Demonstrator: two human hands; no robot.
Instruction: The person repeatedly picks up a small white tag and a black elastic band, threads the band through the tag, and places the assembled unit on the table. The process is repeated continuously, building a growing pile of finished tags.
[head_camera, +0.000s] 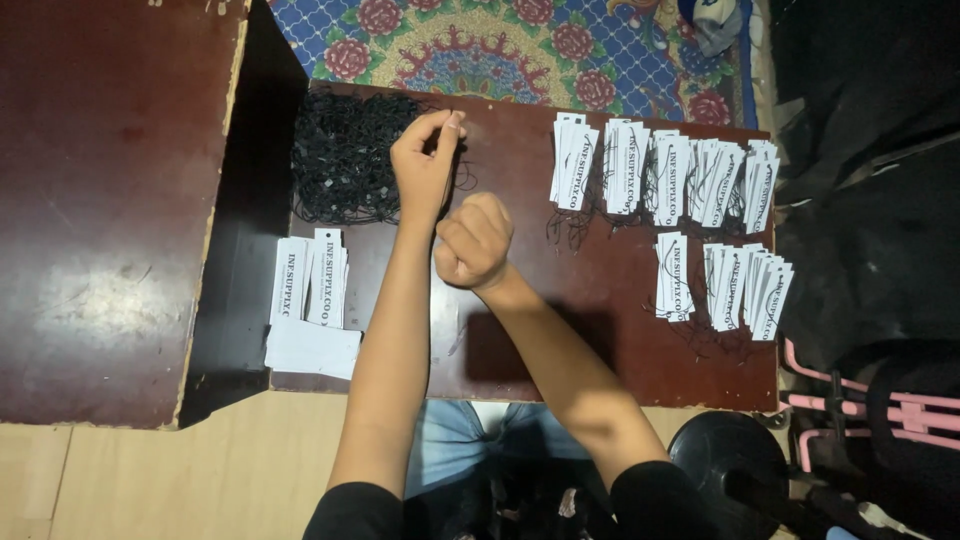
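Pinching a thin black string above the pile of black strings (345, 160), the left hand (425, 165) has thumb and fingertips closed narrow on it; the right hand (474, 240) is curled into a fist just beside it, and what it grips I cannot tell; on the dark board (520, 350), strung tags (665, 170) lie in rows at the right, seemingly finished, while plain white tags (310, 280) wait at the left, so a fair share looks done; no box or tray shows, everything lying loose; a patterned rug (500, 45) lies beyond.
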